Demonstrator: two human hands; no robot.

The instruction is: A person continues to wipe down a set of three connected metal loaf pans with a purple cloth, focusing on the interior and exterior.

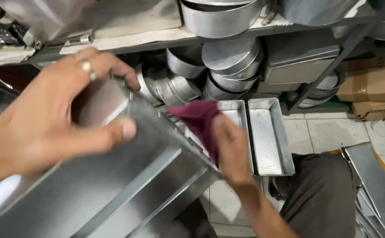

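My left hand (pixel 55 119), with a ring on one finger, grips the near end of a long rectangular metal pan (pixel 126 180) that slants from lower left up to the centre. The thumb lies on the pan's side and the fingers curl over its upper end. My right hand (pixel 232 147) holds a dark red cloth (pixel 199 117) against the pan's far rim. The cloth hides part of that rim.
Two empty rectangular metal pans (pixel 269 134) lie side by side on the tiled floor (pixel 320 132). Round metal tins (pixel 232 61) are stacked on and under a shelf (pixel 166 37). Flat metal sheets (pixel 375 185) lean at the right. Cardboard boxes (pixel 369 86) sit behind. My knee (pixel 320 194) is lower right.
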